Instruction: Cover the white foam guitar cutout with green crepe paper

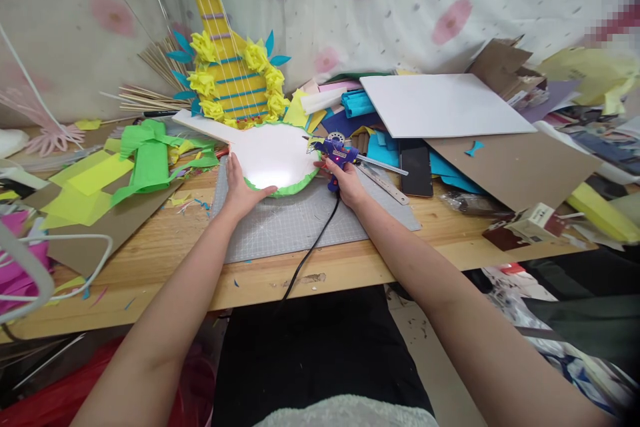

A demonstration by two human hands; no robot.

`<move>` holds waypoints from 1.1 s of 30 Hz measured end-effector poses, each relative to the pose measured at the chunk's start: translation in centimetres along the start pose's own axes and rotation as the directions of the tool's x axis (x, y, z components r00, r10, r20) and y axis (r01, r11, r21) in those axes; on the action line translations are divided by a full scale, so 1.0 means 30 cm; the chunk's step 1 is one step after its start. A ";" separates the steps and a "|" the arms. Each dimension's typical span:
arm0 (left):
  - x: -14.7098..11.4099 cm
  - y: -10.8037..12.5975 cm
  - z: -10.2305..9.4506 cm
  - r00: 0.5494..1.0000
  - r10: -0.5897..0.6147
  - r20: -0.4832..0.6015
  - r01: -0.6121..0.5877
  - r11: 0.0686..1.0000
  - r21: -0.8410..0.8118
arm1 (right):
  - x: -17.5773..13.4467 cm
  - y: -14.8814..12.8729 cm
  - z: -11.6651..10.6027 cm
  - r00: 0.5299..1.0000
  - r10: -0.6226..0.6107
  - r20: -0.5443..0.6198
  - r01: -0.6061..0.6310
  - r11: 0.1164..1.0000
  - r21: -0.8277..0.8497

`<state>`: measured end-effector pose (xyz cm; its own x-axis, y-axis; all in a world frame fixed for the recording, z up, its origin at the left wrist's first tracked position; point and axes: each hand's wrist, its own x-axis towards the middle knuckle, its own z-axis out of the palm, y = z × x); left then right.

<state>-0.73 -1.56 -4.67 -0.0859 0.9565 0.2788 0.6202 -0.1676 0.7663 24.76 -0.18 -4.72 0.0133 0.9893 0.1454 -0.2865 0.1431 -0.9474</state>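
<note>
A white guitar-shaped board, edged in green crepe paper, lies on the grey cutting mat. My left hand holds it by its lower left edge, thumb spread from the fingers. In my right hand is a blue hot glue gun with a small red light lit. Its nozzle points left over the board's right edge, and a clear glue stick sticks out of its back. The right fingertips are near or at the board's rim; contact is hard to tell. A black cord runs down off the table.
A yellow paper-flower guitar stands behind the board. Green crepe paper lies left. On the right are a metal ruler, a black phone, a white foam board and brown cardboard. The wooden table's edge is nearest me.
</note>
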 end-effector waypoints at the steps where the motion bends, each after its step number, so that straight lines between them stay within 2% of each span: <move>1: -0.001 0.005 0.003 1.000 -0.001 0.005 0.001 1.000 0.027 | -0.001 0.000 0.000 1.000 -0.001 0.004 0.001 1.000 -0.011; 4: -0.005 0.017 0.014 1.000 -0.023 0.002 0.022 0.997 0.069 | -0.004 -0.001 0.004 1.000 -0.003 0.014 0.004 0.999 -0.047; 11: -0.010 0.025 0.019 1.000 -0.026 -0.016 0.026 1.000 0.015 | -0.009 -0.003 0.012 1.000 0.002 0.001 -0.002 0.998 -0.058; 20: -0.019 0.022 0.025 0.999 -0.011 -0.042 0.014 0.999 0.051 | -0.017 -0.009 0.014 1.000 0.015 0.012 -0.014 0.997 -0.070; 26: -0.021 0.029 0.021 1.000 -0.024 -0.018 0.025 0.997 0.076 | -0.017 -0.008 0.012 1.000 0.014 0.014 -0.013 0.996 -0.090; 29: -0.006 0.027 0.008 0.998 -0.057 -0.013 0.057 0.998 0.003 | -0.015 -0.004 0.011 1.000 0.011 0.008 -0.010 0.996 -0.089; 33: 0.020 0.016 -0.023 0.990 -0.142 0.008 0.139 0.958 -0.252 | -0.012 0.001 0.011 1.000 0.004 -0.012 -0.005 0.998 -0.062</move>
<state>-1.04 -1.23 -3.73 -0.1670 0.9724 0.1628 0.3855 -0.0876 0.9185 24.44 -0.53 -4.70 0.0234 0.9901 0.1384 -0.2270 0.1401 -0.9638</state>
